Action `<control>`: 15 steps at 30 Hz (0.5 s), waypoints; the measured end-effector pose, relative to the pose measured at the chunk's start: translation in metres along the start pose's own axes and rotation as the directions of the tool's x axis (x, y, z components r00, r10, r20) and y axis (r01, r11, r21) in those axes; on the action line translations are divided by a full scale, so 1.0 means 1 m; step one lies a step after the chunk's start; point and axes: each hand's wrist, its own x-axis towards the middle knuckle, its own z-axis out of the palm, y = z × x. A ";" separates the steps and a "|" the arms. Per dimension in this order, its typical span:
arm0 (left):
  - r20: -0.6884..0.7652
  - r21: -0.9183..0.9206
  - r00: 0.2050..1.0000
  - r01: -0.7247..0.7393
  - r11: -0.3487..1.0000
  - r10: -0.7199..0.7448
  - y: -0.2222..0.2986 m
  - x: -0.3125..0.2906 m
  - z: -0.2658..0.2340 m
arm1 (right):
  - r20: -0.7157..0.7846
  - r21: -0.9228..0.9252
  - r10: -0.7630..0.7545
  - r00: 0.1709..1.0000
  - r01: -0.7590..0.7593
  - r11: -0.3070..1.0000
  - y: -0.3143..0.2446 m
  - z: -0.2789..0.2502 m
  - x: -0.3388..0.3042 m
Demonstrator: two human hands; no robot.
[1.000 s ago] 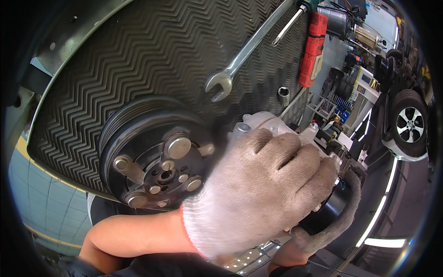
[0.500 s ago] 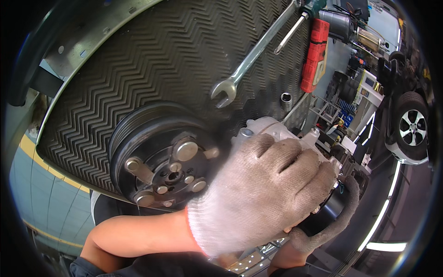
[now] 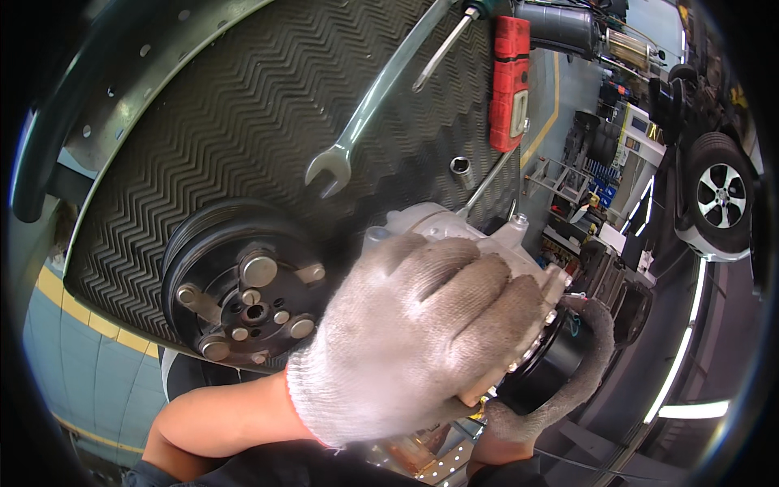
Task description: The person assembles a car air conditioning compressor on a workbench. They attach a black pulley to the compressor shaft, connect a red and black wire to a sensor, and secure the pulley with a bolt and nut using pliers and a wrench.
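You have two gloved hands in view: your left hand (image 3: pixel 414 325) near centre and your right hand (image 3: pixel 568 402) at 4 o'clock. Before you, count one silver housing (image 3: pixel 426 221) near centre, one black cylinder (image 3: pixel 548 369) at 4 o'clock and one black pulley (image 3: pixel 231 312) at 8 o'clock. Loose items: one open-end wrench (image 3: pixel 369 109) at 12 o'clock, one screwdriver (image 3: pixel 442 53) between 12 and 1, one red oblong object (image 3: pixel 510 89) at 1 o'clock, one socket (image 3: pixel 461 170) between 1 and 2. Spoked car wheel (image 3: pixel 720 197), 3 o'clock: one. You cannot reliably count the small background items.
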 end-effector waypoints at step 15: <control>-0.105 0.025 0.994 0.022 0.999 -0.020 -0.004 -0.008 0.020 | -0.050 0.091 0.366 0.929 -0.361 0.928 -0.034 0.018 -0.009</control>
